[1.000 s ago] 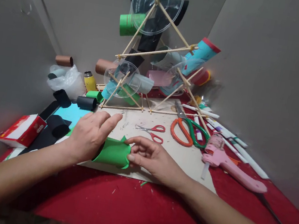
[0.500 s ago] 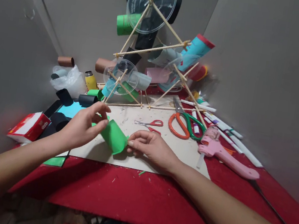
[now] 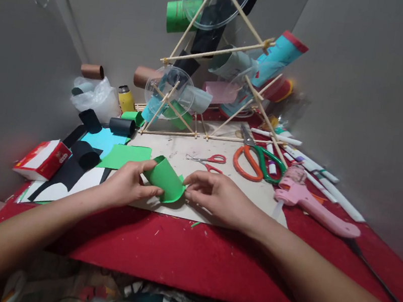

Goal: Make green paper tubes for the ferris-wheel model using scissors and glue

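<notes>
Clamped lightly by the fingers of left hand (image 3: pixel 125 187) and right hand (image 3: pixel 217 199) at opposite edges, just above the bench (image 3: pixel 176 259): curled green paper (image 3: pixel 165 180), probably light, springy, easily creased, so best pinched at the rims, never across the curl.

Both bare forearms come in from the bottom corners and angle toward each other, so the two hands nearly meet in the middle of the view. Left grip (image 3: pixel 125 186) has its knuckles facing up and the wrist pretty straight. Its index finger is hooked over the top and the thumb is pressed in from the near side, so it's a closed pinch. Right grip (image 3: pixel 219 197) kinda mirrors it: back of the hand up, fingers curled and pointing left, thumb tucked against the fingertips (image 3: pixel 192 179), also pinched closed. The hands are close but not touching each other.
</notes>
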Tool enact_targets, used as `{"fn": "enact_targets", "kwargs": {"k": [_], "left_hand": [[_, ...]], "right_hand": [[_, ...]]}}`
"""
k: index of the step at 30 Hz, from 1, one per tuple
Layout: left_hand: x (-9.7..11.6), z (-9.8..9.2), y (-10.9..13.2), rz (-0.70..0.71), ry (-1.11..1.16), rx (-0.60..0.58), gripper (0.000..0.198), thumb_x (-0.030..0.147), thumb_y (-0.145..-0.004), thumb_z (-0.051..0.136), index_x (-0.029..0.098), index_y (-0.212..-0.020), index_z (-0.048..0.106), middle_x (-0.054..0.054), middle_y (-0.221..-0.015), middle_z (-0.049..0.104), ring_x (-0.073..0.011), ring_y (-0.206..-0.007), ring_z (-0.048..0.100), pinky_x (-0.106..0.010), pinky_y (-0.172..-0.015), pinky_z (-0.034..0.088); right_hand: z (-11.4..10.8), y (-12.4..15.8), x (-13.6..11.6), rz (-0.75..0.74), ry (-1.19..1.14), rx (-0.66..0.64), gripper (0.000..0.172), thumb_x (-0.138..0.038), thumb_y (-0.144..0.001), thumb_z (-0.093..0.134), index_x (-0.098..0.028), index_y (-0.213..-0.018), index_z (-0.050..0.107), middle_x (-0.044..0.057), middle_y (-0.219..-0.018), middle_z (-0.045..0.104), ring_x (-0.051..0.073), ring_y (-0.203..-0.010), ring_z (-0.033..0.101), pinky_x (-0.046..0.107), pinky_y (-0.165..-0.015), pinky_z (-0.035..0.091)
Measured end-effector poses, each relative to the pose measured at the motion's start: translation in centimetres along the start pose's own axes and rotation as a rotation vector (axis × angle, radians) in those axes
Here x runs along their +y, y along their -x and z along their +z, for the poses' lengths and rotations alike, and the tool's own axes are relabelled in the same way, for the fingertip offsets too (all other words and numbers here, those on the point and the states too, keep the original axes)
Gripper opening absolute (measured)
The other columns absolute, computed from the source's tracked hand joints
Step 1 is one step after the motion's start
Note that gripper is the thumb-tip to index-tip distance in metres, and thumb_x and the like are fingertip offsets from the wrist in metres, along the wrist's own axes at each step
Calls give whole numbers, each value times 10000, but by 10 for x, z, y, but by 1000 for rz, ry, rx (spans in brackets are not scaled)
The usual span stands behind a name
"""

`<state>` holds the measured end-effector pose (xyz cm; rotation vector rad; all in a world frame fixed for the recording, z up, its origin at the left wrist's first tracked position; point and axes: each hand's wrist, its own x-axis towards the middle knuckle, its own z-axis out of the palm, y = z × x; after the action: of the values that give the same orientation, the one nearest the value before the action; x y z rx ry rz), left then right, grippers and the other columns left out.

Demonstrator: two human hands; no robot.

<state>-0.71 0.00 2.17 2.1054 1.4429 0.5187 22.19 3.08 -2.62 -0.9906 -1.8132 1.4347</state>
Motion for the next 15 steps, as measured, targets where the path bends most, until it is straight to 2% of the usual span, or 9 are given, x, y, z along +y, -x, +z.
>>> {"fn": "enact_targets", "kwargs": {"k": [3, 6, 7, 9, 12, 15], "left_hand": [[1, -1, -2, 32, 22, -67, 149, 279, -826, 646, 154, -891, 694, 0, -758, 671, -128, -654, 568, -227, -574, 449], [3, -4, -5, 37, 14, -135, 139, 275, -832, 629, 151, -860, 686, 9, -724, 665, -128, -646, 566, -221, -563, 419], [5, -5, -7, 36, 3, -156, 135, 277, -827, 632, 151, -839, 676, 12, -714, 660, -128, -643, 566, -219, -560, 411], [9, -6, -11, 34, -40, -192, 126, 274, -813, 639, 150, -813, 660, 18, -694, 649, -129, -629, 562, -218, -550, 393], [18, -6, -16, 55, -165, -226, 83, 234, -797, 645, 152, -795, 657, 17, -674, 653, -128, -593, 550, -224, -541, 366], [28, -2, -20, 117, -333, -248, 15, 179, -769, 654, 169, -759, 660, 8, -672, 660, -130, -579, 546, -231, -533, 330]], "right_hand": [[-3, 16, 4, -122, 182, 79, 232, -177, -801, 641, -184, -1032, 669, 19, -762, 669, 163, -682, 589, 295, -658, 440], [-3, 30, 8, -527, 596, 87, 269, -166, -942, 510, -169, -1186, 621, 68, -881, 667, 168, -733, 587, 287, -655, 434], [-2, 33, 9, -633, 727, 70, 265, -153, -967, 468, -163, -1180, 625, 77, -887, 656, 171, -738, 582, 282, -640, 423], [0, 35, 9, -747, 931, 37, 259, -136, -991, 422, -161, -1099, 656, 68, -838, 626, 173, -708, 554, 279, -601, 383], [2, 30, 8, -819, 1140, 23, 296, -139, -1008, 390, -164, -952, 679, 42, -746, 581, 174, -650, 500, 297, -583, 327], [1, 24, 10, -910, 1246, 19, 329, -121, -1005, 385, -164, -854, 674, 35, -692, 554, 179, -637, 472, 314, -597, 309]]}}
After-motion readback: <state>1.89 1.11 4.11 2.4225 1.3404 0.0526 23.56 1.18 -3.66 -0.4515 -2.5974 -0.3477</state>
